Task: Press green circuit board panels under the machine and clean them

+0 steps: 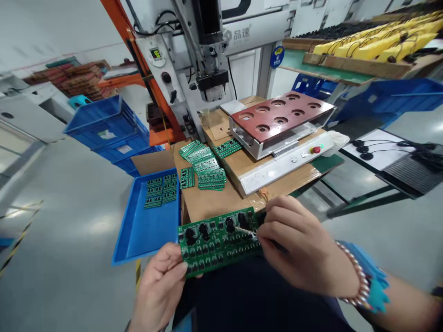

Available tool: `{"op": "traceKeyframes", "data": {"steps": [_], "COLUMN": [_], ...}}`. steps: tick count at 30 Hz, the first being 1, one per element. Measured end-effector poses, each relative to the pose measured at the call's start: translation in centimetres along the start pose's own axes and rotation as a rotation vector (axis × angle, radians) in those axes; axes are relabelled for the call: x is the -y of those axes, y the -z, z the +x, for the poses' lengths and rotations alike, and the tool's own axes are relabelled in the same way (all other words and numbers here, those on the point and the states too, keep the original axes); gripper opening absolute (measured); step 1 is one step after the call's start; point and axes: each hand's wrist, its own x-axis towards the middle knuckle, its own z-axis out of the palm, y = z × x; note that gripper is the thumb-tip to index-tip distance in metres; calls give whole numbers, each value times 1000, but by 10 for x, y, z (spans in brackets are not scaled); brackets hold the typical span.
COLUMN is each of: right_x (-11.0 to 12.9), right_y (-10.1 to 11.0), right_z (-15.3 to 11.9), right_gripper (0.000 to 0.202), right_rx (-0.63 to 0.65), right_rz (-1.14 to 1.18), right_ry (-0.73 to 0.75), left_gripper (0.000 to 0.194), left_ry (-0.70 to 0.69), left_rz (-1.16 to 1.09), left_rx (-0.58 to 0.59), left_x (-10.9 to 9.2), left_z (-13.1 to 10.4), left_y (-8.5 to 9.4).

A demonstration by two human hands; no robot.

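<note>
In front of my body, my left hand [166,281] grips the left end of a green circuit board [207,253], thumb on top. The board carries round black parts along its far edge and rows of small components below. My right hand [297,240] pinches a thin pale pointed tool [245,230] over the board's right half. The tool's tip is at one of the black parts; whether it touches cannot be told. Part of the tool is hidden by my fingers. Beyond the board, a pile of green circuit boards [206,164] lies on the brown worktop [202,203].
A blue tray [133,235] with several boards is at the left, before stacked blue crates [110,131]. A press machine [212,69] stands behind a red fixture plate [273,117] with round holes. A white control bar [277,168] has a red button. Yellow parts [380,41] fill a rack.
</note>
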Motion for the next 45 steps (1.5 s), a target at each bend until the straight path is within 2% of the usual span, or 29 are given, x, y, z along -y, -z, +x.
{"op": "traceKeyframes", "data": {"steps": [10,19,24,35,40,45], "right_x": [4,5,5,4,5,6], "right_y": [2,1,1,0,-2,-3], "right_z": [-1,-2,-2,0,1,-1], "right_gripper": [11,11,11,11,9,9], "right_rx": [30,36,27,-12,7,21], "right_rz": [0,5,11,10,16,16], "right_ry": [7,2,8,8,3,6], "left_gripper": [12,11,13,10,8,9], "left_ry": [-6,-8,-13,-33,-26,-5], "left_rz": [-52,-11,-15,-7,-22,-13], "left_rx": [-75,28,3,51,20,47], "left_x": [-1,0,-1,4,5,3], "left_z": [-6,-2,-3,-3,-5,-4], "left_y": [-10,-2,-2,1,0,0]}}
